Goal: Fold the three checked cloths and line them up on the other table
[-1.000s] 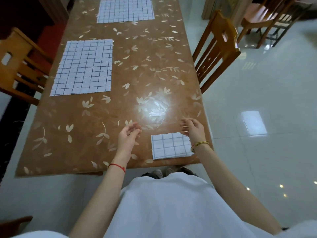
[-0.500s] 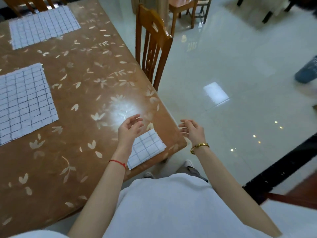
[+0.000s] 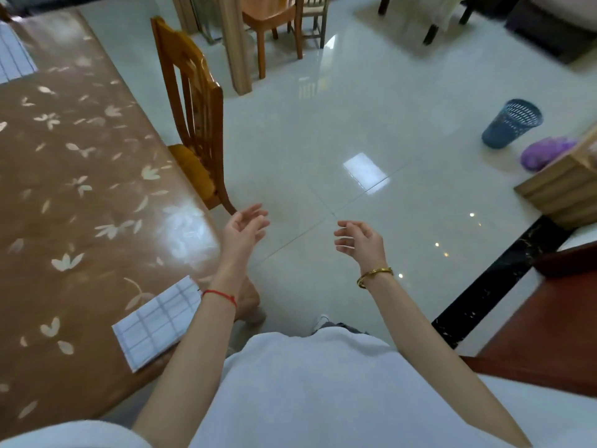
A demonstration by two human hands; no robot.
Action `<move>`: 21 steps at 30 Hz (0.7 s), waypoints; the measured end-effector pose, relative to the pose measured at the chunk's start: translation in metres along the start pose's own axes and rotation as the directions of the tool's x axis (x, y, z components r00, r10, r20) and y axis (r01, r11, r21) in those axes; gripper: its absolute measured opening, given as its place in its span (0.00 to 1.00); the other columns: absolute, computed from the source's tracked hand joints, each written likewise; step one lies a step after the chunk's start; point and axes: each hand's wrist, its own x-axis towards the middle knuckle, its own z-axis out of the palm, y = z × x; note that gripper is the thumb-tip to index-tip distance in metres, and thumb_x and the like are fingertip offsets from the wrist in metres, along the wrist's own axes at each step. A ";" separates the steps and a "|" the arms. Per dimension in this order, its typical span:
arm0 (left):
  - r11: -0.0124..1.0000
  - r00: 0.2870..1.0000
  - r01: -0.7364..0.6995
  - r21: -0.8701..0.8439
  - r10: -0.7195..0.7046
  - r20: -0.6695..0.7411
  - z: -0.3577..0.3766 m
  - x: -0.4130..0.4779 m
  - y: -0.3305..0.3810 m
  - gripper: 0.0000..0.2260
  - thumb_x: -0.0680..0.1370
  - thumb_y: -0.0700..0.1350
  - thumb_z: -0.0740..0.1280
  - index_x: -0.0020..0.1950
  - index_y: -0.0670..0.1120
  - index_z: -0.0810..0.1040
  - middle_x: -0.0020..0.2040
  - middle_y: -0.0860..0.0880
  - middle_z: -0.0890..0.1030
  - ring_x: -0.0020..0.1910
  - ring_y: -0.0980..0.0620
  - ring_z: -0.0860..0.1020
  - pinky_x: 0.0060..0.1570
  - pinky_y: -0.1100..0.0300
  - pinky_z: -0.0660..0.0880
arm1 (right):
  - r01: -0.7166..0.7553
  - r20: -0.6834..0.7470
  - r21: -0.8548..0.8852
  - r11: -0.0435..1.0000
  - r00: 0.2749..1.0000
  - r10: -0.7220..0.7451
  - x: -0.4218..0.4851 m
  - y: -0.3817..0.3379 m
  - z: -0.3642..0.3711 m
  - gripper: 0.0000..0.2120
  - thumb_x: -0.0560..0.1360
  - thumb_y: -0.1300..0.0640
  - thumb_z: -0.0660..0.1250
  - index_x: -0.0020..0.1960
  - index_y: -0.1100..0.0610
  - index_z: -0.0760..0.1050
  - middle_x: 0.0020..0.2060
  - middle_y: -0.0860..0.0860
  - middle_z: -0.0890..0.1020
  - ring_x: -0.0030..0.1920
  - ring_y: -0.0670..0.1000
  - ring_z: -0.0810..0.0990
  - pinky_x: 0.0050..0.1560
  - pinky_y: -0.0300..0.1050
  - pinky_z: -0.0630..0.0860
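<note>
The folded checked cloth (image 3: 158, 324) lay on the tabletop (image 3: 80, 205), near-left of the left hand (image 3: 242, 231), farther from the right hand (image 3: 358, 242); both hands empty, fingers loosely spread.

Lower left: folded cloth (image 3: 158, 324) at corner of table (image 3: 80, 205). Upper left: second cloth (image 3: 13, 56) on table. Centre-left: chair (image 3: 193, 118) beside table. Right: basket (image 3: 512, 127).

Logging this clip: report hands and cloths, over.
Left hand open, empty; right hand open, empty; both over the floor. Folded checked cloth lies on table's near corner, untouched. Second cloth at far left edge. Wooden chair beside table, clear of hands.
</note>
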 end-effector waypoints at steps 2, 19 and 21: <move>1.000 1.000 -0.005 -0.018 0.005 0.001 0.031 0.006 -0.001 0.11 0.79 0.38 0.66 0.61 0.46 0.78 0.56 0.47 0.83 0.55 0.49 0.82 0.57 0.56 0.78 | 0.002 -0.005 -0.004 1.000 1.000 -0.002 0.017 -0.012 -0.027 0.09 0.80 0.63 0.59 0.53 0.64 0.78 0.39 0.55 0.81 0.35 0.51 0.78 0.39 0.42 0.78; 1.000 1.000 0.001 -0.024 -0.002 -0.014 0.158 0.098 0.023 0.11 0.80 0.36 0.65 0.62 0.43 0.77 0.52 0.49 0.82 0.50 0.52 0.81 0.58 0.55 0.77 | -0.019 0.016 0.033 0.999 1.000 0.018 0.154 -0.070 -0.073 0.10 0.80 0.62 0.58 0.52 0.63 0.78 0.40 0.55 0.81 0.36 0.51 0.78 0.41 0.43 0.78; 1.000 1.000 -0.007 -0.028 0.007 -0.023 0.170 0.123 0.032 0.12 0.80 0.36 0.64 0.63 0.42 0.77 0.53 0.49 0.82 0.50 0.52 0.81 0.58 0.55 0.76 | -0.018 0.027 0.031 0.999 0.999 0.017 0.182 -0.083 -0.066 0.10 0.80 0.62 0.59 0.52 0.63 0.78 0.40 0.55 0.81 0.36 0.51 0.78 0.41 0.43 0.78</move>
